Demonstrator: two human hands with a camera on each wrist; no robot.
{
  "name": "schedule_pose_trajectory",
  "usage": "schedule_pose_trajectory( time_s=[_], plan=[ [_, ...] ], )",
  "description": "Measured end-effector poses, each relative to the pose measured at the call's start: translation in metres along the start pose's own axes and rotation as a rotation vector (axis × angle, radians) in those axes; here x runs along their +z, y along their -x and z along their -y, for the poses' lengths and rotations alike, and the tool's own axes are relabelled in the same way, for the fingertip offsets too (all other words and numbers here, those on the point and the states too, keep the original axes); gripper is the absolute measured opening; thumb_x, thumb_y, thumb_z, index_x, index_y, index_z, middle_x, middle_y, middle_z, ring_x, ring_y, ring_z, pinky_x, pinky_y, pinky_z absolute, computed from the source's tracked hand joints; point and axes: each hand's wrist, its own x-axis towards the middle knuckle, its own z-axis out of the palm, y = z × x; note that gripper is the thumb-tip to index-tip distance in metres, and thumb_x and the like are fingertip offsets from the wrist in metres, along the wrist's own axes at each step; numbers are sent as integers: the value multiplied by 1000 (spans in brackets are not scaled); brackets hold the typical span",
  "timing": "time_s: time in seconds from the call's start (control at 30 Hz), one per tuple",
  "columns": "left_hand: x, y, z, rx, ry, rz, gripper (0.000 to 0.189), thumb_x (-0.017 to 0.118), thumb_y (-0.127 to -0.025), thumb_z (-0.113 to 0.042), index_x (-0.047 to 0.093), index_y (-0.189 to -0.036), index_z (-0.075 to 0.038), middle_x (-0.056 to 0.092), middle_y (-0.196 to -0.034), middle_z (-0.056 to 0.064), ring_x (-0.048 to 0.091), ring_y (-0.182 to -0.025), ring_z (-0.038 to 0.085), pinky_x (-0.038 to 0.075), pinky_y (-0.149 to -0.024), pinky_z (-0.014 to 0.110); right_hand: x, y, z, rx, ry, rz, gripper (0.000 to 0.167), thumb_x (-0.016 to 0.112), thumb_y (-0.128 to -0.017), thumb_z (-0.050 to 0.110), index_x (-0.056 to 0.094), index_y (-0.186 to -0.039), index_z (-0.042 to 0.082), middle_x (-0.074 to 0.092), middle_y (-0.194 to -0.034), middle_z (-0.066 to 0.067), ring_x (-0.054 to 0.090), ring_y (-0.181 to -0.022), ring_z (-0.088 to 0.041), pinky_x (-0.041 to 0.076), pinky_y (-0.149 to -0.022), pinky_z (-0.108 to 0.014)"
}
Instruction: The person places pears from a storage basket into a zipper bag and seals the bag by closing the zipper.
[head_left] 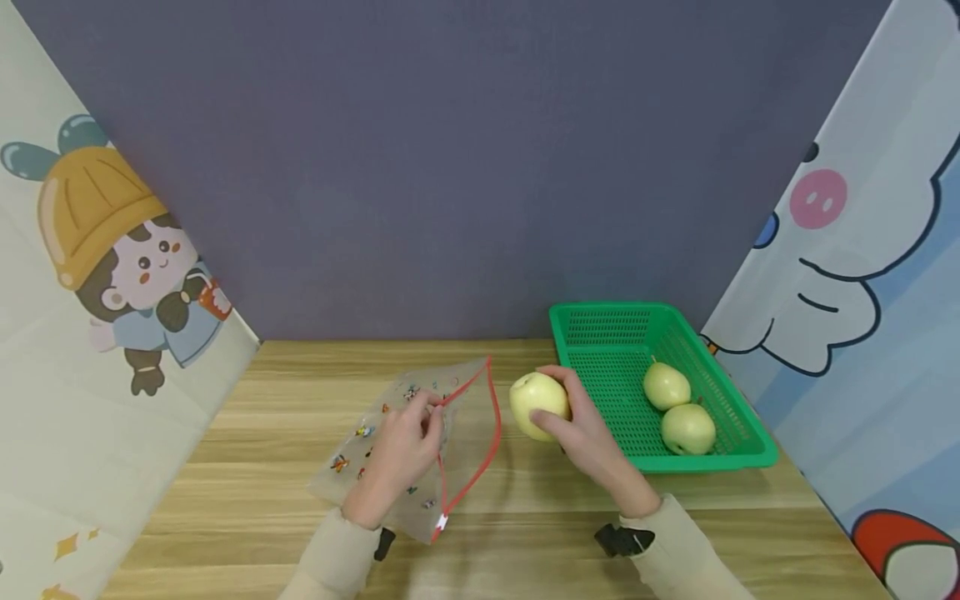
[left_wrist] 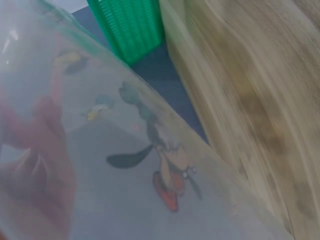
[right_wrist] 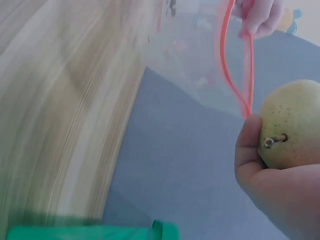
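A clear zip bag (head_left: 397,510) with cartoon prints and a red zip edge lies tilted toward the right, its mouth gaping. My left hand (head_left: 405,446) pinches the upper red edge between thumb and fingers. In the left wrist view, the bag's film (left_wrist: 130,190) covers most of the scene, and the hand shows blurred through it. My right hand (head_left: 592,437) grips a pale yellow pear (head_left: 536,400) just right of the bag's mouth. The pear's short brown stem (right_wrist: 275,140) points toward the right wrist camera. Between pear and red edge there is a small gap in the head view.
To the right stands a green plastic basket (head_left: 720,461) holding two more pears, one (head_left: 667,386) behind the other (head_left: 688,429). A white slider (head_left: 442,522) sits at the bag's near corner. Behind the wooden table (head_left: 247,467) rises a grey-blue panel (head_left: 412,167).
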Motion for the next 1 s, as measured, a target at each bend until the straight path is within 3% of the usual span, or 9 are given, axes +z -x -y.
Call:
schedule_pose_trajectory(
  time_s=[0.53, 0.8, 1.0],
  plan=[
    [0, 0, -2, -22, 9, 15, 11, 58, -99, 0, 65, -107, 3, 44, -54, -16, 32, -39, -6, 26, -33, 15, 39, -1, 11, -70, -84, 25, 57, 68, -88, 12, 45, -140, 6, 54, -131, -19, 58, -103, -29, 53, -82, -41],
    [-2, 0, -5, -39, 19, 26, 12, 57, -99, -1, 65, -107, 3, 45, -54, -16, 34, -39, -4, 28, -33, 17, 56, -2, 12, -29, -110, 67, 60, 72, -89, 15, 45, -142, 7, 56, -130, -16, 59, -104, -27, 54, -84, -41],
    [-4, 1, -6, -31, 20, 17, 12, 58, -99, -1, 66, -107, 3, 45, -54, -16, 34, -40, -3, 29, -34, 17, 63, -1, 7, 4, -38, 85, 62, 75, -88, 17, 46, -142, 9, 57, -128, -15, 61, -99, -26, 55, -77, -37]
  ],
)
